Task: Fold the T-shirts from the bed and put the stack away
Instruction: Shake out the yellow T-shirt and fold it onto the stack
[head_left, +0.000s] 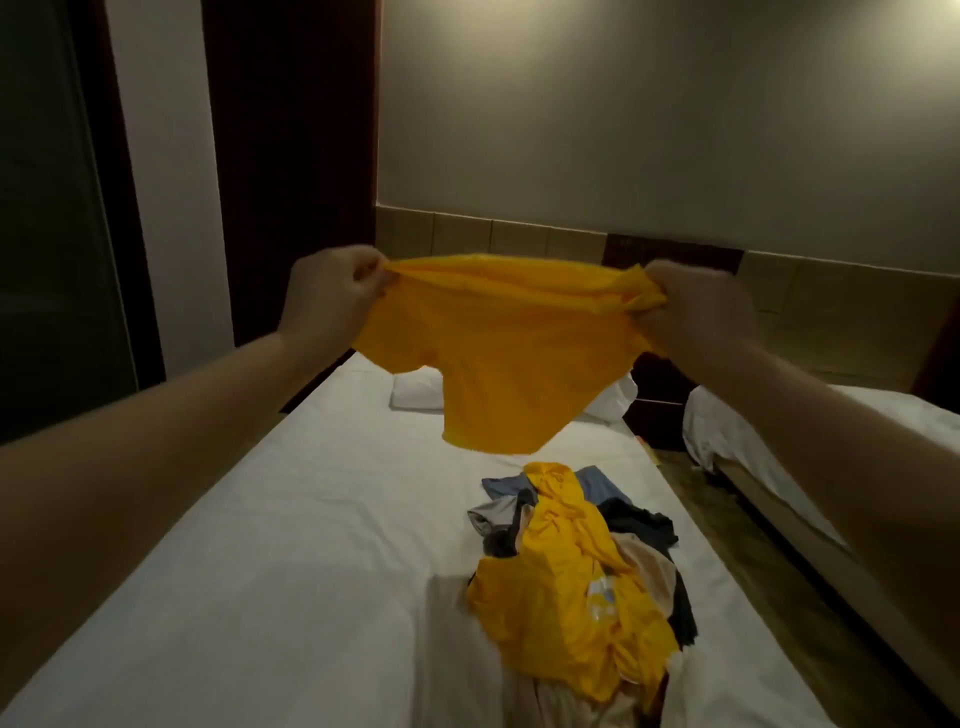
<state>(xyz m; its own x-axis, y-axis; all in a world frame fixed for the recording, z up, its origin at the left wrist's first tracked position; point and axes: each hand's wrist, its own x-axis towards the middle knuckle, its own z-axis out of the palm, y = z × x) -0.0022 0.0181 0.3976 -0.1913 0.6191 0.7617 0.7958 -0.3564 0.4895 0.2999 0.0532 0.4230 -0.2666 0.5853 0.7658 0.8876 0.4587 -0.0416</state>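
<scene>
I hold a yellow T-shirt (506, 353) up in the air above the bed (291, 519), stretched between both hands. My left hand (332, 299) pinches its upper left edge and my right hand (696, 306) grips the bunched upper right edge. The shirt hangs down and its lower hem floats clear of the sheet. Below it, on the right half of the bed, lies a rumpled pile of T-shirts (576, 577): another yellow one on top, with blue, grey, black and beige ones underneath.
White pillows (415, 392) lie at the head of the bed. A second bed (737, 431) stands to the right across a narrow strip of floor (727, 525). A dark nightstand (660, 405) sits between the beds. Wall and dark curtain run along the left.
</scene>
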